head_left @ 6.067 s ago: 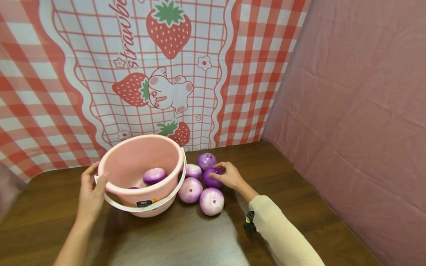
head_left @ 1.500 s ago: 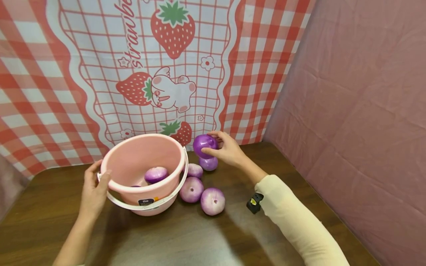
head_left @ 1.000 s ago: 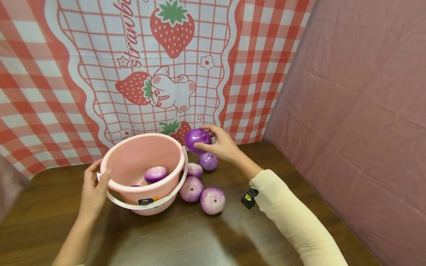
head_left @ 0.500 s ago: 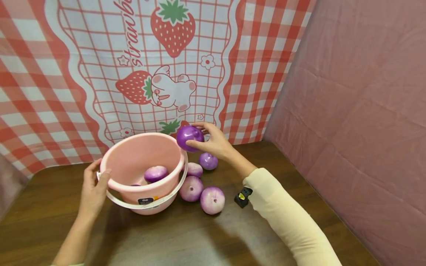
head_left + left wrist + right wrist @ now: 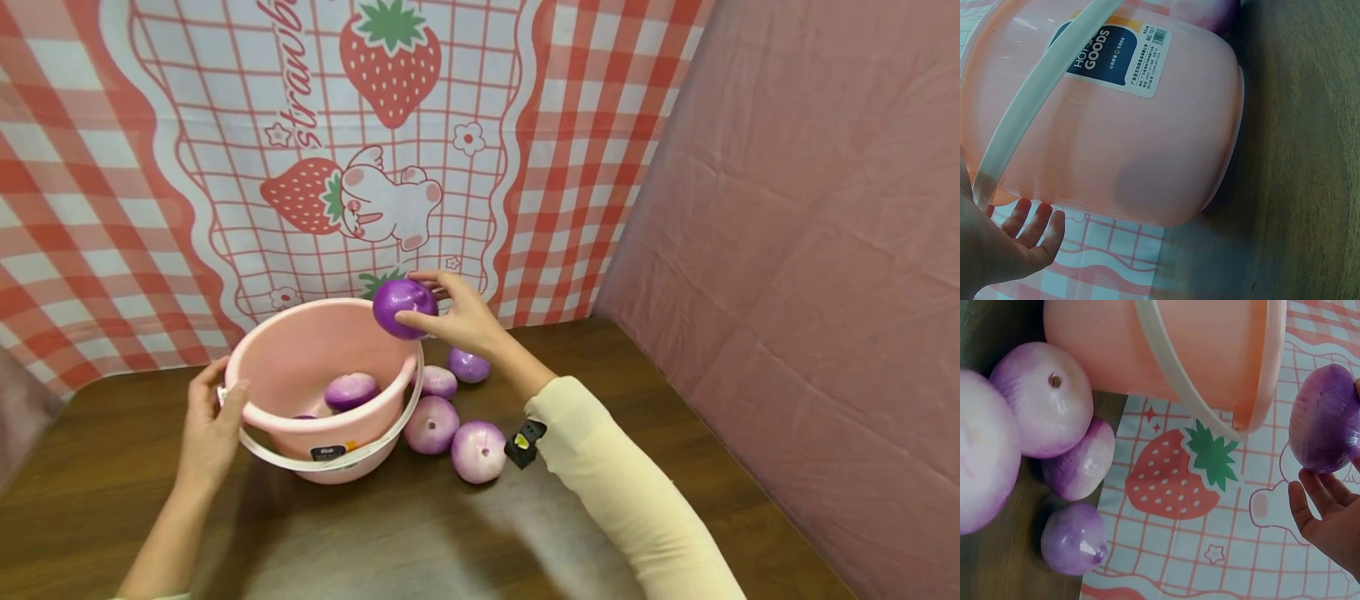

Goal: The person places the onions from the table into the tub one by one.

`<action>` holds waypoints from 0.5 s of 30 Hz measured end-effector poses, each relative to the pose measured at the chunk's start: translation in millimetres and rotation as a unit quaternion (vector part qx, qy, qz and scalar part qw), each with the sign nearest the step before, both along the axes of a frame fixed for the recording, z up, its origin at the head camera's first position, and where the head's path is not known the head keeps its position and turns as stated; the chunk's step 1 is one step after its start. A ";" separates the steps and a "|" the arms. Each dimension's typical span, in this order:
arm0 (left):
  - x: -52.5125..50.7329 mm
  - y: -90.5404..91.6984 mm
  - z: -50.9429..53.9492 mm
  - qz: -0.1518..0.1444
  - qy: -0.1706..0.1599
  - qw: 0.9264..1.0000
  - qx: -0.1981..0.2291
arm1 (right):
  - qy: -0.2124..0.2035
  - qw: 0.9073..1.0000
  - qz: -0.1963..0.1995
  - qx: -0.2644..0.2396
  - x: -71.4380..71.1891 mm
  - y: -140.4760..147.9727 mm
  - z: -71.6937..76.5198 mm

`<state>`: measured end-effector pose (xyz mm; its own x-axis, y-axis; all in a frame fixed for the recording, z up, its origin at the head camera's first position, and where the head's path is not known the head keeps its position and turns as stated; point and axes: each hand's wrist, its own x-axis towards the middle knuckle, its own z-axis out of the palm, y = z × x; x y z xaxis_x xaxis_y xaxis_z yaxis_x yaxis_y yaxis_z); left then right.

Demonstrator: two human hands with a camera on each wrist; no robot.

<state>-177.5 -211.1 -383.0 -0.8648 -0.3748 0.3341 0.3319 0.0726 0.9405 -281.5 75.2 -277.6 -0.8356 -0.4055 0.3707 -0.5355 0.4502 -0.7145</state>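
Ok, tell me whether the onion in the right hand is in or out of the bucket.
Out: the right wrist view shows the onion clear of the bucket, with patterned cloth between them.

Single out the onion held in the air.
The deep purple onion in the right hand; the others sit on the table or in the bucket.

A dark brown, wood-grained tabletop [image 5: 360, 533] shows a pale sheen toward its near side, and its far right corner is rounded. A round, pale pink plastic bucket [image 5: 307, 350] with a white handle stands toward the far edge, left of the middle. Just right of it, well in from the right edge, lie four glossy onions: a light purple onion [image 5: 469, 367] closest to the far edge, a flattened white-and-purple onion [image 5: 440, 382], a round white-and-purple onion [image 5: 431, 425] and, nearest the near edge, a paler round onion [image 5: 477, 452]
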 end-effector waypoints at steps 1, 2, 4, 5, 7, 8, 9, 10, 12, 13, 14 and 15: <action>0.0 0.0 0.1 -0.001 0.002 1.000 0.001 | -0.001 1.000 0.000 -0.001 0.2 -1.7 0.2; 0.0 0.0 0.1 -0.001 0.002 1.000 0.001 | -0.003 1.000 0.000 -0.003 0.3 -3.5 0.3; 0.2 0.0 0.1 -0.002 0.002 1.000 0.001 | -0.009 1.000 0.002 -0.006 0.7 -7.5 0.2; 0.3 0.1 0.2 -0.001 0.001 1.000 0.000 | -0.011 1.000 0.003 -0.006 0.8 -9.6 -0.1; 0.5 0.2 0.2 0.000 0.001 1.000 -0.002 | -0.014 1.000 0.007 -0.006 1.6 -13.7 -0.4; 0.5 0.3 0.3 0.002 0.000 1.000 -0.003 | -0.014 1.000 0.012 -0.007 1.8 -15.8 -0.6; 0.6 0.4 0.3 0.003 0.000 1.000 -0.004 | -0.015 1.000 0.016 -0.007 2.2 -17.7 -0.9; 0.6 0.5 0.2 0.003 0.000 1.000 -0.003 | -0.015 1.000 0.020 -0.007 2.8 -19.5 -1.1; 0.6 0.7 0.0 0.004 0.001 1.000 -0.002 | -0.015 0.999 0.028 -0.007 3.8 -23.0 -1.7; 0.7 0.8 0.0 0.004 0.001 1.000 -0.002 | -0.017 0.999 0.030 -0.006 4.2 -24.7 -2.2; 0.8 0.8 -0.1 0.004 0.001 1.000 -0.002 | -0.019 0.999 0.033 -0.007 4.6 -26.3 -2.5; 0.8 0.9 -0.2 0.004 0.002 1.000 -0.001 | -0.021 0.999 0.033 -0.006 5.3 -27.8 -2.8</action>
